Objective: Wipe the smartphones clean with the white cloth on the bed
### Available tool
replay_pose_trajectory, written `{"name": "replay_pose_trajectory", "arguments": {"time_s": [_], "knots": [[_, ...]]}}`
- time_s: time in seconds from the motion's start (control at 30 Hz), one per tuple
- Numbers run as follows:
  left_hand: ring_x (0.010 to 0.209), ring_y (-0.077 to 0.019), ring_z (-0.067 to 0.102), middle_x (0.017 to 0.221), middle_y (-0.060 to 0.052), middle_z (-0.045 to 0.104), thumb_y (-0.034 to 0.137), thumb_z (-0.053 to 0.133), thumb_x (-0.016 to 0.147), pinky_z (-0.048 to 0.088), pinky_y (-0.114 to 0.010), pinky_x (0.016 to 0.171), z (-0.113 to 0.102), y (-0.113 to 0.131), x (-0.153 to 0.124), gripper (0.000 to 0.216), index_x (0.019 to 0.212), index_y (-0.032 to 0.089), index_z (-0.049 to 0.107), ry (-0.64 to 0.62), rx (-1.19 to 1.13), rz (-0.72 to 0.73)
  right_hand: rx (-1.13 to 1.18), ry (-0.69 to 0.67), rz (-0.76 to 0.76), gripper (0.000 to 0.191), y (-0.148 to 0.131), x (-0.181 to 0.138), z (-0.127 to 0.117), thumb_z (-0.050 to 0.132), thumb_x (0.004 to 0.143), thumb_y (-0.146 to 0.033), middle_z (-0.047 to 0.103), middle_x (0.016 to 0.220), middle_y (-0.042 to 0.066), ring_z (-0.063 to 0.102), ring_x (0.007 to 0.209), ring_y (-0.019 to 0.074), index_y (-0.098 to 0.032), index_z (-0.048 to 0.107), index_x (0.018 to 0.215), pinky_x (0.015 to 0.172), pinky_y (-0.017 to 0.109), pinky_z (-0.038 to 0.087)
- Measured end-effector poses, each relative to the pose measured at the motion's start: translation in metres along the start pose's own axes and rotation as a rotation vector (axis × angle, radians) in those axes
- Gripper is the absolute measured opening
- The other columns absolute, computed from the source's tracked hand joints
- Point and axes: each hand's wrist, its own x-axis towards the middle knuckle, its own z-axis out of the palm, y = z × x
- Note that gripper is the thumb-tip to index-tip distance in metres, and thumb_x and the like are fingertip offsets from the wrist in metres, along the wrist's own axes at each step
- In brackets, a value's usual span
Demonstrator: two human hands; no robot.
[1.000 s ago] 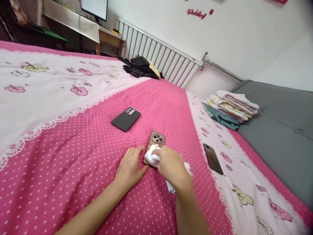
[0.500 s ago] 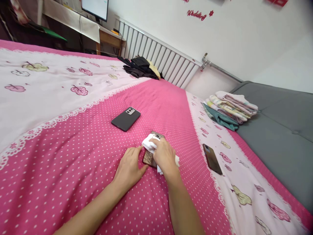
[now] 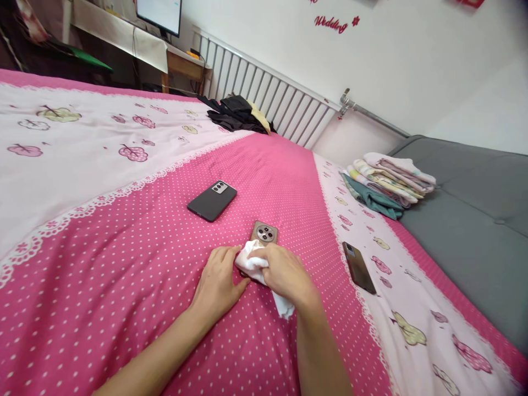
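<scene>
A bronze-coloured smartphone lies back side up on the pink dotted bedspread, its round camera ring at the far end. My right hand is closed on a white cloth and presses it against the lower half of the phone, hiding that part. One end of the cloth trails out below the palm. My left hand rests on the bed at the phone's left side, thumb and fingertips gripping its edge.
A black smartphone lies farther off to the left, and a brown smartphone to the right. Folded clothes are stacked by the grey headboard. Dark clothes lie near the metal railing. Behind stands a desk with a monitor.
My right hand has slid the cloth down the phone toward me, uncovering the camera ring and covering the lower back. My left hand has stayed in place.
</scene>
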Motion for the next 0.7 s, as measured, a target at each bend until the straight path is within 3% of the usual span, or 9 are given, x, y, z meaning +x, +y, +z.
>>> {"name": "replay_pose_trajectory", "arguments": {"time_s": [0.17, 0.33, 0.53, 0.7], "knots": [[0.1, -0.027, 0.049, 0.104, -0.01, 0.056, 0.014, 0.064, 0.063, 0.044, -0.041, 0.088, 0.0, 0.001, 0.0, 0.048, 0.109, 0.015, 0.049, 0.002, 0.027, 0.003, 0.098, -0.127, -0.094, 0.027, 0.01, -0.01, -0.009, 0.046, 0.072, -0.015, 0.066, 0.086, -0.002, 0.057, 0.083, 0.0142, -0.027, 0.067, 0.082, 0.064, 0.022, 0.032], [0.1, -0.0266, 0.05, 0.103, -0.009, 0.055, 0.014, 0.066, 0.064, 0.045, -0.04, 0.086, -0.001, 0.0, 0.0, 0.047, 0.108, 0.015, 0.05, -0.003, 0.029, 0.006, 0.12, -0.192, 0.017, 0.035, 0.023, -0.016, -0.016, 0.046, 0.066, -0.011, 0.068, 0.086, -0.004, 0.058, 0.08, 0.0138, -0.03, 0.069, 0.085, 0.063, 0.022, 0.032], [0.099, -0.0269, 0.051, 0.102, -0.009, 0.057, 0.024, 0.07, 0.065, 0.046, -0.043, 0.087, -0.001, 0.0, 0.001, 0.046, 0.107, 0.018, 0.053, 0.007, -0.003, 0.006, 0.055, -0.123, 0.254, 0.031, 0.032, -0.017, -0.018, 0.055, 0.065, -0.014, 0.068, 0.085, -0.002, 0.06, 0.079, 0.0164, -0.031, 0.07, 0.087, 0.059, 0.023, 0.031], [0.099, -0.027, 0.051, 0.103, -0.009, 0.057, 0.024, 0.07, 0.065, 0.046, -0.043, 0.088, -0.002, 0.001, 0.002, 0.045, 0.106, 0.017, 0.054, -0.001, 0.002, 0.003, 0.048, -0.025, 0.316, 0.028, 0.036, -0.009, -0.014, 0.057, 0.071, -0.021, 0.069, 0.088, 0.0, 0.06, 0.083, 0.0186, -0.033, 0.068, 0.094, 0.06, 0.024, 0.031]]}}
